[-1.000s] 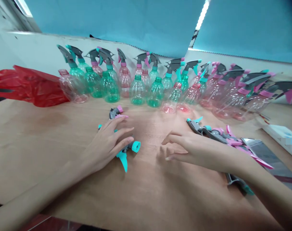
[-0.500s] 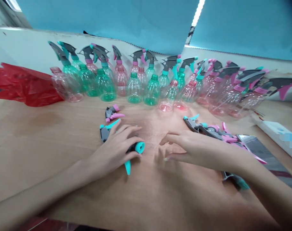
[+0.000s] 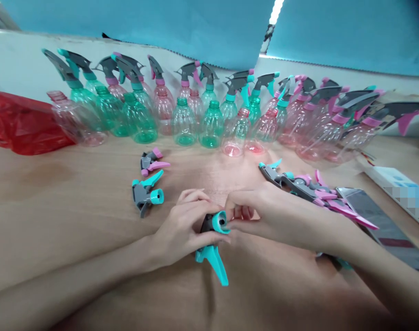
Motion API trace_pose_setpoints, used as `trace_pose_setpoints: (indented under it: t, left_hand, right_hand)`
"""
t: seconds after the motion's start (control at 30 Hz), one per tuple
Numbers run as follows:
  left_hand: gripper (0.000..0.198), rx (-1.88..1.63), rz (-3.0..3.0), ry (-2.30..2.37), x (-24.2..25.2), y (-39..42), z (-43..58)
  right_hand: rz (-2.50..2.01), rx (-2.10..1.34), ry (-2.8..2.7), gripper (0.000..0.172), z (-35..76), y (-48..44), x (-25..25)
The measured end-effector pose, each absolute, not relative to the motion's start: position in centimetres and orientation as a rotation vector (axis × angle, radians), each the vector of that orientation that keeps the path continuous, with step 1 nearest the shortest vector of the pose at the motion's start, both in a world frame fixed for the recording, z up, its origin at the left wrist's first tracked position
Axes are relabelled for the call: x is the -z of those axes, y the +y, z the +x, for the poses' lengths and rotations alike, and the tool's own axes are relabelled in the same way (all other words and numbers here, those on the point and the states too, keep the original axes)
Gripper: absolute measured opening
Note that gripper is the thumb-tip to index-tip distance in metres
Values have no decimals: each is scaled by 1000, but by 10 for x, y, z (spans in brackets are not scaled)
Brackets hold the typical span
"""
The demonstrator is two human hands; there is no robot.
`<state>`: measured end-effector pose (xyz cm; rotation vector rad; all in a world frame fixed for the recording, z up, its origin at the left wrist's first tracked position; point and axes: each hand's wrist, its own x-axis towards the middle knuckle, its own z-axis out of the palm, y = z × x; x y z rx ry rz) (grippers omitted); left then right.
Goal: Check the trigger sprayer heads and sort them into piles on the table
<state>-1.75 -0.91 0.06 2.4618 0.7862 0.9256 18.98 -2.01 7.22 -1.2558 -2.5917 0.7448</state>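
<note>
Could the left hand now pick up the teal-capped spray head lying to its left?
Probably not yet: the left hand holds another spray head, though the way to the teal-capped one looks free.

Likely workshop, rowed bottles; loose spray heads

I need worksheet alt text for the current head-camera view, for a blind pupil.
A left hand holds a grey-and-turquoise spray head above a table, the right hand close beside it. Behind stand clear pink and green bottles, some fitted with sprayers, others open.
</note>
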Motion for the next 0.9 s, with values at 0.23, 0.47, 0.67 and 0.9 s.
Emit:
trace_pose_setpoints:
  t: [0.23, 0.47, 0.67, 0.9]
  left_hand:
    - [37, -940, 2495, 667, -3, -7, -20]
    - [39, -985, 2542, 679, -2, -7, -21]
    - [34, -957, 2561, 738, -2, -5, -21]
    - [29, -957, 2594, 789, -3, -4, -19]
  right_hand:
    - [-1181, -956, -2477, 16, 187, -17, -64]
    - [-1162, -1193, -2175, 30, 177, -15, -55]
    - [-1148, -1396, -2009, 31, 174, -16, -49]
    - [-1191, -1176, -2127, 27, 173, -23, -52]
